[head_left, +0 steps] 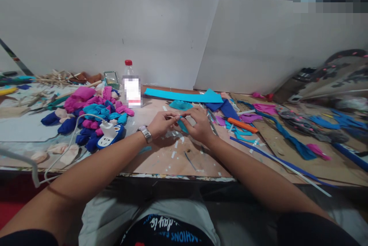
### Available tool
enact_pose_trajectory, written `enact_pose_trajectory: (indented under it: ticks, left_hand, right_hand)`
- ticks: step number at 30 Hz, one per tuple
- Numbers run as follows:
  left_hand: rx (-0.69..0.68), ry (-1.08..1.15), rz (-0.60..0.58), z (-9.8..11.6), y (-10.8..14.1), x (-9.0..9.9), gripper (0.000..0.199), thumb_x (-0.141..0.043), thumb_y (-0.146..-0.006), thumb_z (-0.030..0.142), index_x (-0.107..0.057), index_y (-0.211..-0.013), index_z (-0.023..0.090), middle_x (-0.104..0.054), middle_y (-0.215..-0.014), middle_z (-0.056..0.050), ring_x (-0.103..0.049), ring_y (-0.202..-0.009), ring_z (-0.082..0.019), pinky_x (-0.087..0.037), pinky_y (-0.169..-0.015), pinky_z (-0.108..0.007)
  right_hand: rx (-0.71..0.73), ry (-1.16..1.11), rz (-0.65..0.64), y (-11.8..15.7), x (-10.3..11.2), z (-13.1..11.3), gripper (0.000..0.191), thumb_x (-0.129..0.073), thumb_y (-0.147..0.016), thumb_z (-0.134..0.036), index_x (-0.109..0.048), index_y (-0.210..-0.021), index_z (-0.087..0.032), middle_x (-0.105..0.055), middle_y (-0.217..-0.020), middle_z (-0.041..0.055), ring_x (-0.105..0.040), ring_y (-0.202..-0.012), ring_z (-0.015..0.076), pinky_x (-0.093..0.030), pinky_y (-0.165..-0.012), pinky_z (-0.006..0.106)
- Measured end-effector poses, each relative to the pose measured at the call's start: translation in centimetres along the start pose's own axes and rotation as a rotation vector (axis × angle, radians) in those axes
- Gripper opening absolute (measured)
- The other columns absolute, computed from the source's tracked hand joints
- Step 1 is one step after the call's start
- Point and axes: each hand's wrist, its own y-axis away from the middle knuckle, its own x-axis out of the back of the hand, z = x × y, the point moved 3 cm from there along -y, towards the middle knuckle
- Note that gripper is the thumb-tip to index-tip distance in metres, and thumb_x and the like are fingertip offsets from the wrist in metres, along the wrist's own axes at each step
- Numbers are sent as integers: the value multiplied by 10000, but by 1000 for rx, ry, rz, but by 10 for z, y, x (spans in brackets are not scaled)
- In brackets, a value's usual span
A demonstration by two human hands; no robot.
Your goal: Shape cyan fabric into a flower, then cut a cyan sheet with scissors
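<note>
A small turquoise piece of crepe paper or thin cloth (183,125) is pinched between my two hands above the middle of the table. My left hand (163,124), with a metal watch on the wrist, has its fingertips closed at the piece's upper end. From the other side my right hand (199,124) grips it between thumb and fingers. Just beyond the fingers lies another turquoise piece (180,105). Behind that stretches a long bright blue strip (178,95). The exact fold of the held piece is partly hidden by my fingers.
Pink, blue and navy bundles (93,110) crowd the left, beside a white-and-blue power strip (110,135) with a cable. A red-capped bottle (129,85) stands behind. An orange utility knife (242,125), scraps and a long white strip (299,173) lie at right.
</note>
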Motion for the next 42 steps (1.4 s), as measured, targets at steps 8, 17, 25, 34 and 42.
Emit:
enact_pose_trajectory:
  ticks: [8, 17, 25, 34, 42]
  left_hand:
    - [16, 48, -27, 2, 0, -3, 422, -816, -733, 509, -673, -875, 139, -623, -673, -3, -579, -584, -108, -427, -556, -223]
    - [99, 186, -105, 1, 1, -7, 273, -731, -776, 396, -595, -796, 160, -541, -624, 30, -499, -535, -83, -384, -561, -230]
    - [-38, 68, -22, 3, 1, -4, 223, -670, -849, 381, -641, -928, 174, -633, -748, -6, -575, -644, -122, -457, -624, -254]
    - [-253, -198, 78, 15, 3, 3, 299, -725, -849, 429, -766, -964, 156, -776, -1002, -104, -693, -926, -218, -529, -839, -345]
    - [-264, -213, 58, 13, 2, 3, 330, -709, -857, 470, -768, -945, 157, -775, -977, -99, -691, -918, -223, -528, -838, -350]
  right_hand:
    - [-13, -30, 51, 2, -2, 4, 206, -555, -977, -407, -644, -947, -223, -707, -957, 74, -607, -984, 270, -398, -932, 443]
    - [12, -76, 87, 3, -1, 4, 168, -558, -988, -390, -607, -955, -233, -682, -955, 65, -599, -958, 264, -408, -904, 443]
    - [4, -66, 75, 2, -2, 5, 185, -558, -988, -402, -613, -942, -231, -687, -948, 66, -605, -958, 265, -410, -907, 442]
    - [26, -34, 58, 2, -2, 4, 218, -628, -964, -444, -656, -911, -234, -728, -922, 54, -619, -950, 264, -396, -926, 440]
    - [21, 0, 69, 1, -2, 7, 260, -639, -955, -481, -679, -868, -240, -742, -887, 44, -635, -932, 262, -395, -916, 445]
